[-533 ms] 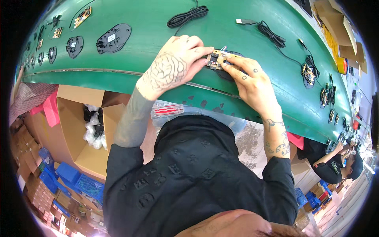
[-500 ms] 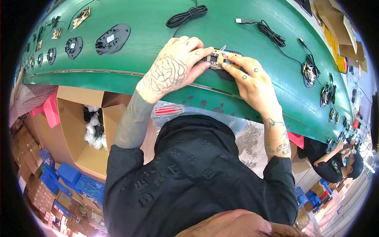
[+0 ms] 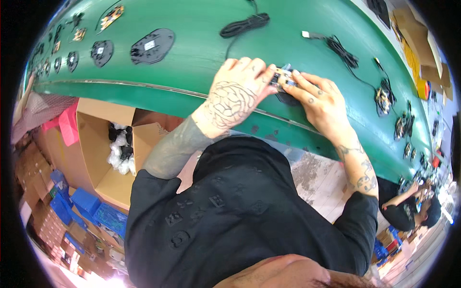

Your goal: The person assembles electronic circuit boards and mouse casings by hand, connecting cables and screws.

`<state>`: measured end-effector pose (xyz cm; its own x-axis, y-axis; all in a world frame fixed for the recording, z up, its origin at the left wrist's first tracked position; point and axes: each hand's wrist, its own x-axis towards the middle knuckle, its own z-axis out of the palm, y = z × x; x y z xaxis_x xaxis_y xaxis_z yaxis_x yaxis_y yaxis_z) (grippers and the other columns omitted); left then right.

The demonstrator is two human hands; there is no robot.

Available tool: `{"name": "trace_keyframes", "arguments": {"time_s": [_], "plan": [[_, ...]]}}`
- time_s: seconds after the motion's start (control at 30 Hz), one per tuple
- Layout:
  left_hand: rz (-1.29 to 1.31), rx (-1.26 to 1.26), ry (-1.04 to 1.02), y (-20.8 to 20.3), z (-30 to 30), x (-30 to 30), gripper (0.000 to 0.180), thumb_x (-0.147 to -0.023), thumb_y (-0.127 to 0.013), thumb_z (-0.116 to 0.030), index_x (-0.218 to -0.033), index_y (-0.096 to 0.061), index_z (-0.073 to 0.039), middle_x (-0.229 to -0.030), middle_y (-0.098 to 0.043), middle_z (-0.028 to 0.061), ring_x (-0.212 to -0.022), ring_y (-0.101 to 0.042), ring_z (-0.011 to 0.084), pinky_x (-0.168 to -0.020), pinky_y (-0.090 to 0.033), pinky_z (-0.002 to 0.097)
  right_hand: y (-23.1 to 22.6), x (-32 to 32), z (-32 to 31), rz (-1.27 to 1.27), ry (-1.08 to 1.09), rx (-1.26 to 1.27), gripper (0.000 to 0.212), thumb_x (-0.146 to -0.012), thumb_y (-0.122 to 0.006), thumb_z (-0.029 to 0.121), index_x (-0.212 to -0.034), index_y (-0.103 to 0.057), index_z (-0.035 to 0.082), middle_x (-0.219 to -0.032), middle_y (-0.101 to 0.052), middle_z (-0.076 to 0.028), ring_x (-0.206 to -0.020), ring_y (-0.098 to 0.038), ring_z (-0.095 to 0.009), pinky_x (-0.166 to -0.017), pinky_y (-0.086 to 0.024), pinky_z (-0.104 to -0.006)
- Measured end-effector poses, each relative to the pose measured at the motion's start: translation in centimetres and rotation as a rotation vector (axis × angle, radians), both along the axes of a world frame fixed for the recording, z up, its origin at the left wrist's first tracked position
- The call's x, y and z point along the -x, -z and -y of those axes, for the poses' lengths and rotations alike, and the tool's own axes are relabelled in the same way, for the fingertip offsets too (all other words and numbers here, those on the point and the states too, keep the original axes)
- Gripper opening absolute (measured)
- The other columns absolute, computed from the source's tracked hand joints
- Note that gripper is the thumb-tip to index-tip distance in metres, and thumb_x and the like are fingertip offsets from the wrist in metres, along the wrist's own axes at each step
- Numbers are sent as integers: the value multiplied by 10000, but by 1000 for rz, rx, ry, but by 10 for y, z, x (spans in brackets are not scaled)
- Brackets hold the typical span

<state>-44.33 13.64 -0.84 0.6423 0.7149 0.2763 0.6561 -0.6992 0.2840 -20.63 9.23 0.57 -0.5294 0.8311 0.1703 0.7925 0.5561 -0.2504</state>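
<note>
A yellowish circuit board (image 3: pixel 283 77) sits over a black mouse base (image 3: pixel 288 99) on the green work surface, both partly hidden by my fingers. My left hand (image 3: pixel 235 96) pinches the board's left end between thumb and fingertips. From the other side, my right hand (image 3: pixel 322 102) closes its thumb and fingers on the board's right end. Just beyond my left hand lies a coiled black cable (image 3: pixel 245 25). Farther left rests another black mouse base (image 3: pixel 152 45) with a white label.
More black bases (image 3: pixel 102 53) and circuit boards (image 3: pixel 112 19) line the green belt (image 3: pixel 201 53) leftward. A USB cable (image 3: pixel 342 52) and a board with cable (image 3: pixel 382 102) lie right. An open cardboard box (image 3: pixel 108 185) stands lower left. A co-worker (image 3: pixel 408 209) is at far right.
The whole view has shifted, so the belt, box and parts appear farther right. Both hands keep hold of the circuit board, with the left hand covering more of its left end.
</note>
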Motion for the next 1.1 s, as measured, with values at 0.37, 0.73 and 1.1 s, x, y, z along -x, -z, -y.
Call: {"name": "trace_keyframes", "arguments": {"time_s": [0.37,0.73,1.1], "plan": [[-11,62,107,8,2,-32,356,-860,-665,-401,-1032,-669,-89,-1026,-587,70,-994,-571,236,-833,-433,399,5,-28,11,-39,-7,43,380,-804,-702,8,-1151,-749,155,-1277,-677,-98,-1157,-625,-293,-993,-482,-403],[-7,339,143,9,-12,-47,441,-788,-771,-350,-1138,-642,-113,-1139,-586,111,-1095,-571,292,-864,-490,445,1,-28,11,-35,-28,-1,404,-778,-700,-12,-1140,-754,158,-1264,-673,-100,-1153,-630,-308,-981,-502,-431],[111,370,219,-3,-18,-48,324,-795,-761,-387,-943,-671,-114,-910,-639,109,-904,-637,324,-768,-516,439,-2,-46,27,-164,210,73,345,-841,-770,182,-1176,-706,128,-1267,-669,-98,-1120,-651,-294,-965,-528,-395]]}}
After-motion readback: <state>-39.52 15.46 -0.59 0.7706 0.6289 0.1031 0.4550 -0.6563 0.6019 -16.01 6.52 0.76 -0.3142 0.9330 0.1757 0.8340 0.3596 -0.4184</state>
